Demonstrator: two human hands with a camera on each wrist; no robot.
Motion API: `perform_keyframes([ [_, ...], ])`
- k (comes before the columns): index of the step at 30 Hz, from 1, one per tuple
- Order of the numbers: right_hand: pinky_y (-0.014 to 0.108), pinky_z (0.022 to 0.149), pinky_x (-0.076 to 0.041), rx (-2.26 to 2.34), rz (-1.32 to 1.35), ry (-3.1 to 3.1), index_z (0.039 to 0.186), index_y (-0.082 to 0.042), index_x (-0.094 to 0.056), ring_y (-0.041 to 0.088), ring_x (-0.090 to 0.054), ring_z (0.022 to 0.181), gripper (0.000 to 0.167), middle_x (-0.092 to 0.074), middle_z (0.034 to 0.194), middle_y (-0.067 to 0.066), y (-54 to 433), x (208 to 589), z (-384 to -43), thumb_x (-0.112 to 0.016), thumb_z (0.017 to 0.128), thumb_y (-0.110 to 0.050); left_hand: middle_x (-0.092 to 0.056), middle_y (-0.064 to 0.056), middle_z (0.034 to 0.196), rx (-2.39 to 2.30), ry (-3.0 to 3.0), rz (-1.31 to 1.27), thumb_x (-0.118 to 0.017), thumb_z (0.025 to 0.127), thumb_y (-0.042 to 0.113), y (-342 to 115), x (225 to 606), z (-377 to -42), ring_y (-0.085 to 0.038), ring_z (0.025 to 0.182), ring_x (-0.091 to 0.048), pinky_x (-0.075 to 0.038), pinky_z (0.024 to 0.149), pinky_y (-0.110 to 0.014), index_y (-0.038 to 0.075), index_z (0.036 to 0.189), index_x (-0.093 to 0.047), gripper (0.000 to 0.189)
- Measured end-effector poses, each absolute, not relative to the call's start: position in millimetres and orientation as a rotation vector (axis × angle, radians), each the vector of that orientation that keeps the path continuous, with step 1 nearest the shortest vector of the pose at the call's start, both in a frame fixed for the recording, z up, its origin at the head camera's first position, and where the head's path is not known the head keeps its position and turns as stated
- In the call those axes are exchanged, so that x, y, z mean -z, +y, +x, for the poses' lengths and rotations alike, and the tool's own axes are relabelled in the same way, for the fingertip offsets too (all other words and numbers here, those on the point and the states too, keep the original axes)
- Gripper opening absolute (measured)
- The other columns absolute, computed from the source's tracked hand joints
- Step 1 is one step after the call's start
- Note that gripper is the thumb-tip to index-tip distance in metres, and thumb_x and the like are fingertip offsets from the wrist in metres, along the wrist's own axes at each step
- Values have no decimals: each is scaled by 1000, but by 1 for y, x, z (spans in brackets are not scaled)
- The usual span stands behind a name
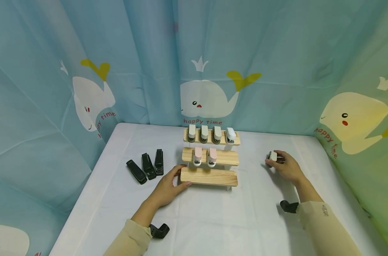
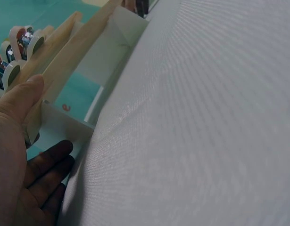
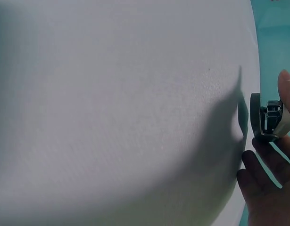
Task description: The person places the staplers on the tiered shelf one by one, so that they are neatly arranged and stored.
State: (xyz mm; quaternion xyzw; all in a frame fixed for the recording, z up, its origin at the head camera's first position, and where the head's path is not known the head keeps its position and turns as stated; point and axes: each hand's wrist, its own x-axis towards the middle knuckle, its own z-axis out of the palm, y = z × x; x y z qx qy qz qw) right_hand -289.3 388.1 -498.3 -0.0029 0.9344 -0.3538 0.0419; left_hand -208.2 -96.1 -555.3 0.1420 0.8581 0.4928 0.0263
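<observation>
At the left end of a three-tier wooden display rack [image 1: 210, 176], my left hand [image 1: 166, 188] holds the lowest board between thumb and forefinger. In the left wrist view the thumb [image 2: 29, 94] lies against the wood, and the other fingers [image 2: 53, 162] extend loosely beside a pale side support. Right of the rack, my right hand [image 1: 288, 167] pinches a small stapler [image 1: 272, 155] with a pale top and dark base. Its metal parts show in the right wrist view, the stapler [image 3: 272, 117] tipped on edge above the cloth. Two pink staplers [image 1: 198, 154] stand on the middle board.
On the top board stand several grey-beige staplers [image 1: 204, 133] and a white one [image 1: 230, 135]. Three black staplers [image 1: 148, 165] lie on the white tablecloth [image 1: 210, 220] left of the rack. A whale-print curtain [image 1: 155, 96] borders the table at the back and sides.
</observation>
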Motion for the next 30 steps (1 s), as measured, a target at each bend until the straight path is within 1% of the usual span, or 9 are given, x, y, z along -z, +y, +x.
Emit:
perform_keyframes([
  [2, 30, 86, -49, 1081, -17, 2858, 156, 9, -31, 52, -51, 131, 87, -48, 145, 38, 386, 497, -288, -66, 101, -48, -61, 5, 145, -1526, 2649, 444, -69, 91, 64, -96, 555, -208, -22, 143, -51, -37, 121, -55, 42, 149, -44, 67],
  [5, 46, 93, -51, 1090, -35, 2852, 157, 9, -30, 54, -49, 133, 86, -45, 148, 38, 382, 494, -285, -66, 101, -46, -61, 5, 145, -1524, 2649, 446, -69, 91, 64, -96, 555, -208, -21, 143, -51, -37, 121, -54, 42, 149, -44, 67],
  [8, 62, 103, -47, 1108, -58, 2843, 158, 8, -29, 56, -44, 137, 86, -40, 153, 37, 378, 492, -282, -67, 101, -44, -61, 4, 145, -1521, 2654, 455, -69, 92, 64, -96, 555, -208, -22, 143, -51, -37, 121, -54, 41, 150, -44, 67],
  [11, 70, 108, -40, 1101, -81, 2848, 159, 6, -29, 59, -39, 140, 87, -37, 157, 37, 375, 490, -282, -68, 100, -45, -61, 3, 145, -1521, 2659, 458, -69, 92, 63, -96, 555, -208, -23, 144, -51, -37, 121, -56, 39, 150, -44, 68],
  [14, 72, 110, -37, 1080, -113, 2861, 159, 5, -30, 61, -37, 140, 86, -36, 157, 38, 371, 488, -281, -68, 100, -45, -61, 4, 145, -1525, 2653, 450, -69, 92, 63, -96, 554, -207, -23, 144, -50, -37, 121, -56, 39, 151, -44, 68],
  [19, 72, 111, -35, 1072, -165, 2883, 157, 6, -33, 61, -38, 139, 83, -36, 156, 38, 365, 486, -280, -69, 100, -41, -61, 3, 145, -1533, 2647, 435, -70, 92, 62, -96, 554, -207, -23, 144, -50, -36, 121, -56, 40, 150, -44, 68],
  [30, 75, 111, -33, 1072, -179, 2879, 159, 2, -34, 61, -36, 142, 85, -34, 159, 35, 349, 480, -274, -70, 99, -46, -62, 0, 145, -1534, 2656, 427, -71, 91, 63, -95, 555, -207, -25, 143, -52, -35, 121, -57, 42, 150, -44, 68],
])
